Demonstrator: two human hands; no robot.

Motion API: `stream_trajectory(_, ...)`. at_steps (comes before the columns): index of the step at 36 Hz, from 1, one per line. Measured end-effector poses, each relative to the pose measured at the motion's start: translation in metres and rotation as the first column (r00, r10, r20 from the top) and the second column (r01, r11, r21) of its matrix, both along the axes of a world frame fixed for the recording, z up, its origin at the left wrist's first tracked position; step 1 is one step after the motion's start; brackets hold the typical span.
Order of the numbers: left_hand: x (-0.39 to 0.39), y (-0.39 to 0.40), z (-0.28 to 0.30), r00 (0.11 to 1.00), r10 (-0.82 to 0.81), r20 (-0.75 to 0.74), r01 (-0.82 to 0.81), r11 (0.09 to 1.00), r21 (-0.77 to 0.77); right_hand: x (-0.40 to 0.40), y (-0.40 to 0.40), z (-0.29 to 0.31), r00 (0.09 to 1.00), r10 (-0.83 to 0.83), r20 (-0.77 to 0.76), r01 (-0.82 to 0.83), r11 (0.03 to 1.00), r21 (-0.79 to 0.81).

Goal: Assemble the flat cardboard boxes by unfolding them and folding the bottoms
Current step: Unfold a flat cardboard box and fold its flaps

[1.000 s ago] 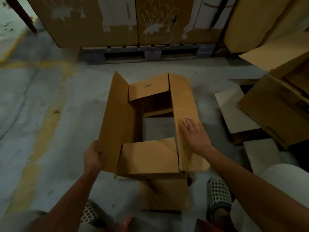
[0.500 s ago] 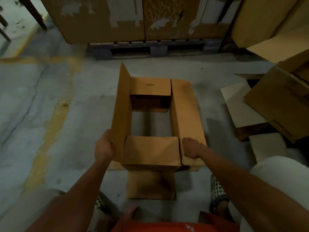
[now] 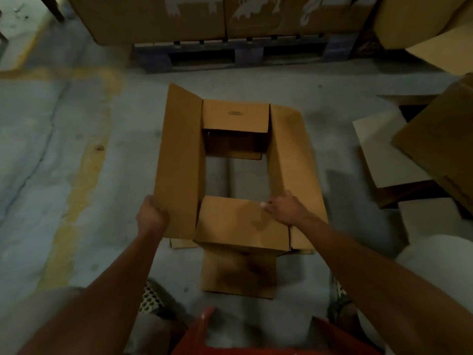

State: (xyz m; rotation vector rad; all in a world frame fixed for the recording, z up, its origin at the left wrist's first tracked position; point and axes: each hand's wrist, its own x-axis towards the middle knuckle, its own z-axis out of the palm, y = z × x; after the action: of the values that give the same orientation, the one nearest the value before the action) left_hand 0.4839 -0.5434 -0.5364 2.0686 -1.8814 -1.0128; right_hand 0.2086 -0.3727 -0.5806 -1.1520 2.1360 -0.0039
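While both hands grip the box [image 3: 238,221] flaps, loose cartons [image 3: 435,149] crowd the right.

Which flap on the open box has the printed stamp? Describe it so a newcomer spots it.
Start at the wooden pallet along the far wall, then come down to the open cardboard box on the concrete floor. The stamped flap is its short far one, the only flap bearing a small dark printed mark.

Dim, warm, grainy wide-angle view; soft shadows, bowed edges, slight motion blur.
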Motion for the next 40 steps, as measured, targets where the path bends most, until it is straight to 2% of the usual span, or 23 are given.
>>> stream_trajectory(4,-0.009,-0.004,-0.008,0.957,0.003,0.29,-0.039,0.992,0.119,0.005,-0.001,0.031,0.981,-0.101,0.164,0.142,0.955,-0.259)
stream_trajectory(7,-0.016,0.003,-0.012,0.932,-0.026,0.36,-0.015,0.994,0.109,0.009,0.003,0.055,0.944,-0.116,0.31,0.177,0.968,-0.177)
stream_trajectory(9,-0.015,0.006,-0.02,0.918,-0.054,0.393,0.022,0.996,0.087,0.016,0.01,0.062,0.918,-0.077,0.389,0.098,0.995,-0.035)
stream_trajectory(11,-0.012,0.008,-0.028,0.888,-0.108,0.447,0.091,0.994,0.061,0.027,0.018,0.058,0.899,0.02,0.437,-0.054,0.996,0.065)
stream_trajectory(14,-0.007,0.012,-0.028,0.766,-0.219,0.605,0.207,0.974,0.09,0.047,0.026,0.046,0.897,0.245,0.367,-0.321,0.933,0.162)
stream_trajectory(16,-0.006,0.016,-0.028,0.699,-0.31,0.644,0.255,0.95,0.181,0.061,0.031,0.039,0.896,0.374,0.238,-0.423,0.882,0.207)
stream_trajectory(17,-0.007,0.016,-0.032,0.705,-0.363,0.609,0.268,0.932,0.245,0.067,0.033,0.035,0.893,0.43,0.136,-0.45,0.865,0.223)
stream_trajectory(20,-0.009,0.019,-0.045,0.845,-0.445,0.295,0.315,0.861,0.398,0.07,0.041,0.013,0.878,0.472,-0.077,-0.439,0.86,0.26)
stream_trajectory(23,-0.009,0.023,-0.06,0.872,-0.472,0.131,0.374,0.814,0.444,0.065,0.046,-0.005,0.893,0.444,-0.069,-0.394,0.847,0.358)
stream_trajectory(26,-0.017,0.026,-0.072,0.896,-0.436,0.082,0.36,0.823,0.44,0.067,0.049,-0.013,0.865,0.494,-0.092,-0.428,0.821,0.379)
stream_trajectory(29,-0.035,0.025,-0.078,0.905,-0.405,0.131,0.352,0.885,0.304,0.077,0.048,-0.029,0.822,0.532,-0.206,-0.448,0.825,0.345)
stream_trajectory(31,-0.046,0.019,-0.08,0.932,-0.347,0.103,0.318,0.921,0.226,0.082,0.044,-0.034,0.811,0.54,-0.225,-0.453,0.823,0.343)
stream_trajectory(36,-0.049,0.018,-0.079,0.945,-0.323,0.044,0.307,0.929,0.206,0.077,0.06,-0.03,0.8,0.587,-0.123,-0.518,0.78,0.352)
stream_trajectory(40,-0.043,0.048,-0.085,0.931,-0.364,0.018,0.35,0.905,0.242,0.075,0.077,-0.038,0.835,0.55,-0.037,-0.5,0.784,0.369)
